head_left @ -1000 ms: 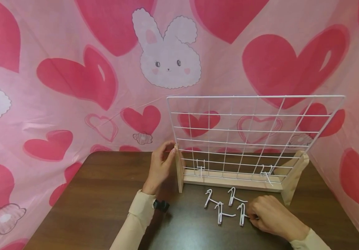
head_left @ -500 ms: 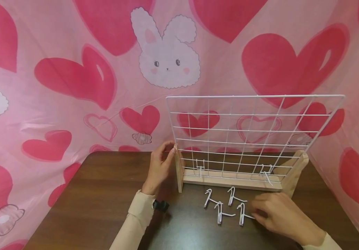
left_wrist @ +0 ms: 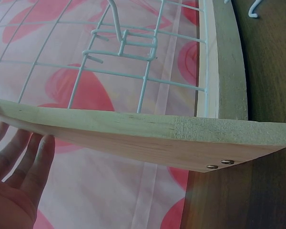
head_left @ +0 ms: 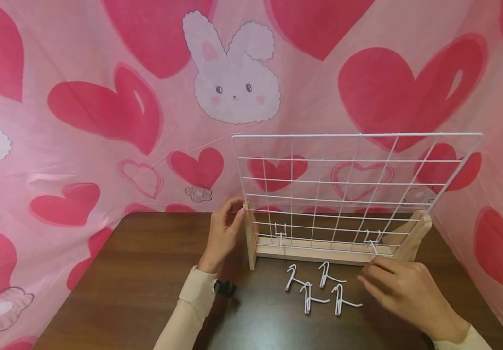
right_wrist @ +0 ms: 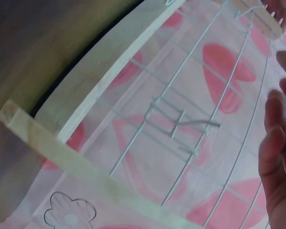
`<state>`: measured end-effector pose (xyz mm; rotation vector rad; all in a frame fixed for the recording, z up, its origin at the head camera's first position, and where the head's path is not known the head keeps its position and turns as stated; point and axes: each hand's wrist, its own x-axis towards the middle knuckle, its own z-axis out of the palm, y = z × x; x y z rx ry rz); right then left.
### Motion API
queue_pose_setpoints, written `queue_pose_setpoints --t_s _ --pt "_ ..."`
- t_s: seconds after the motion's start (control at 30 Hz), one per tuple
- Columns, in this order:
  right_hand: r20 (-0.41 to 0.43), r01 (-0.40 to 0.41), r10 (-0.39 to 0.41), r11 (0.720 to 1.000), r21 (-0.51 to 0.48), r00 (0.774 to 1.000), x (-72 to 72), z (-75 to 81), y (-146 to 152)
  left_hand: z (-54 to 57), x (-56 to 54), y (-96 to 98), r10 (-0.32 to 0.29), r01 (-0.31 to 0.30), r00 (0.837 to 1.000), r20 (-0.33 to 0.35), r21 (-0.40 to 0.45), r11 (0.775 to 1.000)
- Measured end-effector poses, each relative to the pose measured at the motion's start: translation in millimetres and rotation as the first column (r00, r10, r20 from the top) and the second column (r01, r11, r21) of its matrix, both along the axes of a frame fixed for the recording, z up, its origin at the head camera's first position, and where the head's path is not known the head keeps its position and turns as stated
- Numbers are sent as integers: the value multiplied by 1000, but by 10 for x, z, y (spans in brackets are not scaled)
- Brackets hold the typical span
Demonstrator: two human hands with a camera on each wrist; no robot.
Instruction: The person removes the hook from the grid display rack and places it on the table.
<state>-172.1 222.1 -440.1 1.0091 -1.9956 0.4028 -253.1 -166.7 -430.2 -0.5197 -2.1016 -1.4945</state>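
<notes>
If the left hand (head_left: 225,231) eases its grip on the wooden upright (left_wrist: 143,136), the loose-fingered, empty right hand (head_left: 413,291) could skew the wire grid (head_left: 343,182).

A: so what's our tally?
B: we've got four loose hooks (head_left: 338,300), plus two hung hooks (head_left: 282,236) on one wire grid (head_left: 318,181).
A: same, and we see two wooden end pieces (head_left: 251,243), one base board (head_left: 321,251), two hands (head_left: 222,236).

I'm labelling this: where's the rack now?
In the head view, the rack stands right of centre on the table, behind four loose hooks, the left grip at its left end.
</notes>
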Motion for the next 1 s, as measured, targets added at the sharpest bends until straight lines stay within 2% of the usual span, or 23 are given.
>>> queue_pose_setpoints --t_s 0.1,0.23,0.4,0.73,1.0 --pt "-23 57 -58 996 -69 998 -21 26 43 0 2 2 3 -3 1000 4 -2 1000" --pt "-7 163 -166 975 -151 986 -48 24 96 6 0 5 5 -5 1000 7 -2 1000" --pt "32 257 -256 948 -185 966 -98 -37 144 4 -1 5 -3 3 1000 6 3 1000" --pt "84 293 -284 949 -114 955 -158 -195 180 -2 2 -4 -8 7 1000 12 16 1000" --pt "56 266 -260 952 -149 964 -177 -271 175 -9 -1 2 -13 13 1000 10 18 1000"
